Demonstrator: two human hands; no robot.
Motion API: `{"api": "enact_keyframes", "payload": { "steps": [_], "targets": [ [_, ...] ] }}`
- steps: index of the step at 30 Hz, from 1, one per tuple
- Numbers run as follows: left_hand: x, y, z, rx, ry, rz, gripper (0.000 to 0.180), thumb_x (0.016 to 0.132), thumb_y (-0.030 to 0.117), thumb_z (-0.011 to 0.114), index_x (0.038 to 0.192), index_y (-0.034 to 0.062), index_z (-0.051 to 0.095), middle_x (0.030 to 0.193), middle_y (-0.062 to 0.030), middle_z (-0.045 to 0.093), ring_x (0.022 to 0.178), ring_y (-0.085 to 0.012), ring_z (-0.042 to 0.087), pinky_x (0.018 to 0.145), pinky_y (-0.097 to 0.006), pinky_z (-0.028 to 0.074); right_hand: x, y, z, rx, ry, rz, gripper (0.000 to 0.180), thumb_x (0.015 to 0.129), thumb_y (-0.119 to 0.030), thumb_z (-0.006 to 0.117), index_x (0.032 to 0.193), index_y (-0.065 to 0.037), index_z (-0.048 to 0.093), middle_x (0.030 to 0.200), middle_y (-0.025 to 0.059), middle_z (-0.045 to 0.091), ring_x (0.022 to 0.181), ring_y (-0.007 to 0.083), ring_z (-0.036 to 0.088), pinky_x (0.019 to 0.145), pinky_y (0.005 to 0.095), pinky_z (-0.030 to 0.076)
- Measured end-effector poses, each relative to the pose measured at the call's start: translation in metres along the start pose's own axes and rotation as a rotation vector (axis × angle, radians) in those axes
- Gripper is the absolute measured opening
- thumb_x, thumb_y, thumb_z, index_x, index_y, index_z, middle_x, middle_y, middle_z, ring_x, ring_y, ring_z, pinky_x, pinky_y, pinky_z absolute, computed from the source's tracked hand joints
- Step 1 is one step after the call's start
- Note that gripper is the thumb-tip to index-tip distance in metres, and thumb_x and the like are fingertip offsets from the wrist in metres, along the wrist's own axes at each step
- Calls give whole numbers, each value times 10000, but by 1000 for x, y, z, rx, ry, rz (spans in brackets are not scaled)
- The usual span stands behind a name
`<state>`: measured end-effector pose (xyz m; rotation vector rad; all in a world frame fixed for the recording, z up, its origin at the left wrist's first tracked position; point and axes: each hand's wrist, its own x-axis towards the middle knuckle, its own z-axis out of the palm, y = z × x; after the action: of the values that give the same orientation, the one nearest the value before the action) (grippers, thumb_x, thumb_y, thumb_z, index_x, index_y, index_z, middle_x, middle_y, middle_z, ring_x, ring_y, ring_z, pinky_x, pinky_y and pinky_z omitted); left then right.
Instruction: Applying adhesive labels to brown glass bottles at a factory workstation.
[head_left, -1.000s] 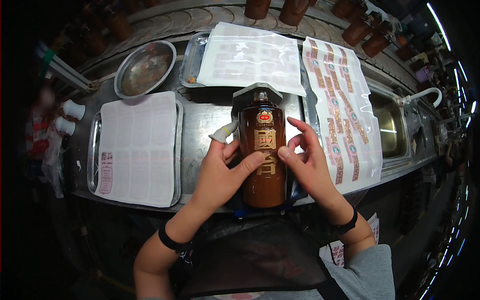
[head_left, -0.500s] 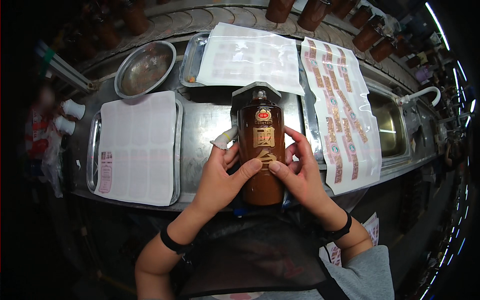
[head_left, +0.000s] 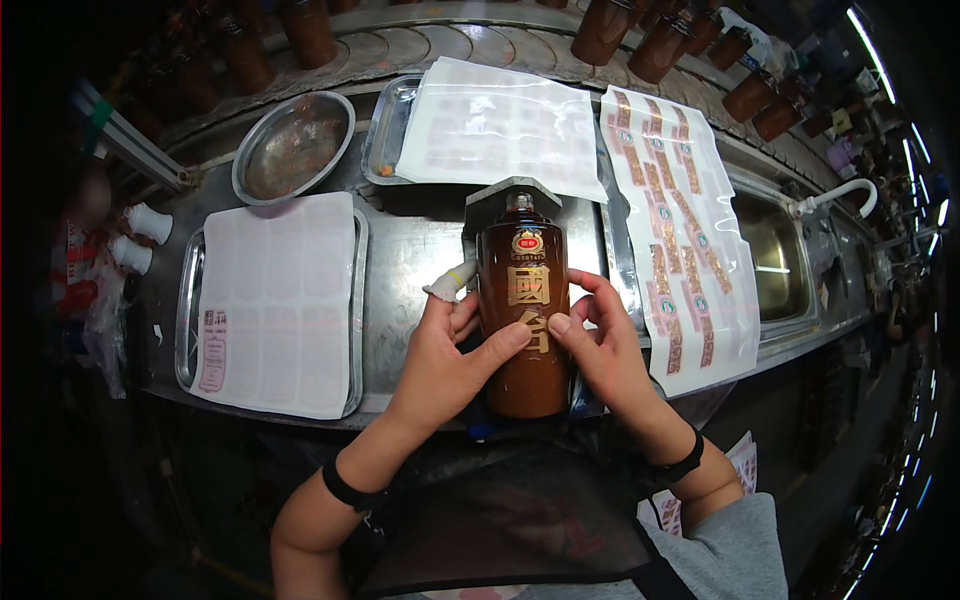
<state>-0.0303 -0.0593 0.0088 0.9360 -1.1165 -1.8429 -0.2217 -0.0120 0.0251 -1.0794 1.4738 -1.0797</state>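
Since the first of the earlier frames, the right hand [head_left: 608, 345] has been closing in: its index finger, then standing out from the brown bottle [head_left: 520, 310], is now pressing along the bottle's right side. Since the latest earlier frame, its thumb is sitting a little nearer that side. Along the conveyor [head_left: 430, 45] beyond the table's far edge, the other brown bottles [head_left: 605, 30] are appearing farther right than before.

Both hands are grasping the bottle. It is lying between them at the middle of the table [head_left: 390, 275], its neck pointing to the far edge and its base reaching the near edge. The left hand [head_left: 440, 350] is laying its thumb over the lower gold character, with fingers bending by the left side; its index finger, wearing a pale finger cot [head_left: 448, 285], is sticking out beside the bottle. The grip is sitting around mid-body, leaving shoulder and neck free beyond the fingertips. A grey angular plate [head_left: 515, 186] is showing behind the neck.

Toward the table's left end, a metal tray [head_left: 360, 300] is carrying white sheets [head_left: 275, 300] by the near edge. A round metal bowl [head_left: 345, 140] is standing near the far edge. Right of the bottle, a sheet of labels [head_left: 665, 230] is stretching beside the sink [head_left: 775, 235].
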Motion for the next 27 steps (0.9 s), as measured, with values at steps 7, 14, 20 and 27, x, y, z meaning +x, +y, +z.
{"api": "enact_keyframes", "payload": {
  "steps": [7,14,20,27],
  "targets": [
    [13,8,14,-7,82,46,693,903,166,755,1410,-34,328,1265,-228,607,1144,-204,624,950,-315,516,9,-9,6,-35,66,0,589,911,-214,750,1378,-23,445,855,-24,448,636,-2,440,556,148,398],
    [11,10,16,-41,69,42,704,903,157,755,1411,-36,308,1225,-210,625,1111,-196,638,936,-299,521,9,-5,6,-37,71,-16,596,897,-220,767,1362,-37,441,848,-24,441,681,-1,446,569,151,399],
    [11,5,14,-78,56,38,700,891,161,770,1397,-24,323,1268,-210,598,1147,-204,619,957,-313,517,32,4,-23,164,97,174,313,924,-226,697,1164,-35,634,736,-30,577,626,41,491,601,185,394],
    [-12,-2,-1,116,-18,29,886,846,236,815,1484,-13,255,1427,-261,460,1367,-314,458,1173,-419,317,26,-22,-40,376,159,49,300,863,-25,677,1140,-6,563,1021,74,622,886,122,634,770,256,549]
  ]
}}
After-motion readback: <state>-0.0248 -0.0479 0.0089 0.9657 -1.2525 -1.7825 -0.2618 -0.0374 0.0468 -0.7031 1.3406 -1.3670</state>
